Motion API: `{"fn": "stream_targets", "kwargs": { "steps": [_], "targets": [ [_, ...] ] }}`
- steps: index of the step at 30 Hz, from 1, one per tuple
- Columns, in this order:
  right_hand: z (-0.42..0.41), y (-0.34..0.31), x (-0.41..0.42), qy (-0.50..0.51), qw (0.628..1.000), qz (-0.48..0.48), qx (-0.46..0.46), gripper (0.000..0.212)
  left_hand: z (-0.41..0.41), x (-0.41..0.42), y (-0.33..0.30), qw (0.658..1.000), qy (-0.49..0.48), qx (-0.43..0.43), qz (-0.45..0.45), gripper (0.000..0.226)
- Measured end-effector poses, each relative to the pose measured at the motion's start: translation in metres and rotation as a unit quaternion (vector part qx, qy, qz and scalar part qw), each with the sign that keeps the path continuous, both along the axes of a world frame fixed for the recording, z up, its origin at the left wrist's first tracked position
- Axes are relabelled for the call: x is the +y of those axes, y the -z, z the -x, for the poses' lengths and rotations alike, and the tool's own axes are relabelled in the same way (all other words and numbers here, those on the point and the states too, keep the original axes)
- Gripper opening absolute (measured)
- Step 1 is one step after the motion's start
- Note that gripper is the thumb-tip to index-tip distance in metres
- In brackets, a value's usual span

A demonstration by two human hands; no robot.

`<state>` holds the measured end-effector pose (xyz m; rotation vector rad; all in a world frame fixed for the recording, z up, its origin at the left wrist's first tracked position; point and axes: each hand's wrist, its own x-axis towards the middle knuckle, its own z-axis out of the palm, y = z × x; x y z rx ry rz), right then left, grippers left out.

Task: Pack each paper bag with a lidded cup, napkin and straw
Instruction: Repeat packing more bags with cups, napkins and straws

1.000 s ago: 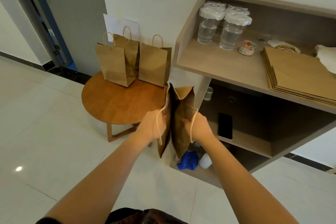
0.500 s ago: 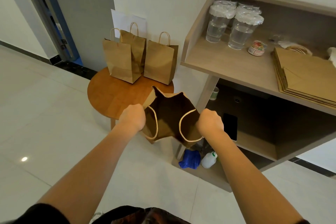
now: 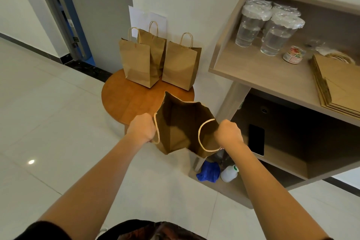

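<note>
Paper bag [image 3: 185,128]: light, thin kraft, creases and tears easily, seemingly empty. Left hand [image 3: 143,129] and right hand [image 3: 228,133] clench opposite rim edges; cord handles alternative hold.

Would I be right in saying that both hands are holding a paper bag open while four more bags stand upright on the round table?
Not quite: the head view shows three upright bags on the round table, not four. The rest holds: the left hand and right hand hold the paper bag open.
</note>
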<state>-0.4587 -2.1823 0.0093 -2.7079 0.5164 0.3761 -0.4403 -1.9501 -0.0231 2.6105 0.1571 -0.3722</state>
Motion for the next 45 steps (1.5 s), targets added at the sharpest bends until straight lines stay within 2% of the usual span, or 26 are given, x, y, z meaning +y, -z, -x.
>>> {"fn": "stream_targets", "kwargs": {
  "steps": [2, 5, 7, 10, 12, 14, 16, 17, 19, 21, 23, 25, 31, 35, 40, 45],
  "targets": [
    [-0.008, 0.001, 0.004, 0.002, 1.0, -0.01, 0.012, 0.012, -0.008, 0.013, 0.002, 0.999, -0.021, 0.028, 0.015, 0.011],
    [-0.021, 0.001, 0.014, -0.014, 0.995, -0.086, 0.047, 0.023, -0.016, 0.027, -0.001, 0.991, -0.061, 0.065, 0.098, 0.024],
    [-0.031, 0.0, 0.022, -0.023, 0.99, -0.125, 0.062, 0.02, -0.019, 0.036, -0.006, 0.986, -0.029, 0.114, 0.121, 0.028],
    [-0.049, 0.006, 0.034, -0.042, 0.989, -0.124, 0.064, 0.013, -0.032, 0.059, -0.013, 0.97, -0.003, 0.177, 0.168, 0.031],
    [-0.065, 0.011, 0.043, -0.063, 0.989, -0.116, 0.063, 0.014, -0.048, 0.066, -0.016, 0.966, -0.027, 0.138, 0.217, 0.032],
    [-0.083, 0.015, 0.052, -0.093, 0.989, -0.095, 0.064, 0.015, -0.07, 0.065, -0.017, 0.968, -0.073, 0.032, 0.237, 0.035],
    [-0.106, 0.019, 0.061, -0.118, 0.988, -0.071, 0.065, 0.015, -0.089, 0.055, -0.023, 0.969, -0.056, -0.024, 0.24, 0.038],
    [-0.119, 0.021, 0.065, -0.131, 0.987, -0.064, 0.065, 0.015, -0.098, 0.047, -0.024, 0.973, -0.016, -0.014, 0.231, 0.046],
    [-0.146, 0.024, 0.072, -0.154, 0.984, -0.06, 0.067, 0.014, -0.12, 0.032, -0.022, 0.985, 0.076, 0.041, 0.15, 0.059],
    [-0.174, 0.027, 0.078, -0.167, 0.981, -0.062, 0.077, 0.011, -0.142, 0.021, -0.015, 0.99, 0.13, 0.049, 0.034, 0.051],
    [-0.201, 0.03, 0.081, -0.168, 0.979, -0.074, 0.087, 0.012, -0.167, 0.018, -0.003, 0.99, 0.129, 0.003, -0.06, 0.035],
    [-0.226, 0.035, 0.083, -0.163, 0.979, -0.087, 0.088, 0.014, -0.19, 0.021, 0.008, 0.987, 0.116, -0.04, -0.108, 0.026],
    [-0.282, 0.052, 0.088, -0.106, 0.981, -0.13, 0.094, 0.024, -0.239, 0.046, 0.029, 0.992, 0.08, -0.008, -0.1, 0.035],
    [-0.309, 0.062, 0.093, -0.064, 0.983, -0.151, 0.086, 0.021, -0.262, 0.059, 0.037, 0.99, 0.075, 0.007, -0.121, 0.029],
    [-0.332, 0.071, 0.108, -0.031, 0.987, -0.146, 0.061, 0.023, -0.294, 0.069, 0.039, 0.983, 0.114, 0.02, -0.142, 0.029],
    [-0.347, 0.068, 0.119, -0.01, 0.99, -0.137, 0.031, 0.035, -0.321, 0.078, 0.038, 0.982, 0.124, 0.029, -0.139, 0.02]
  ]
}}
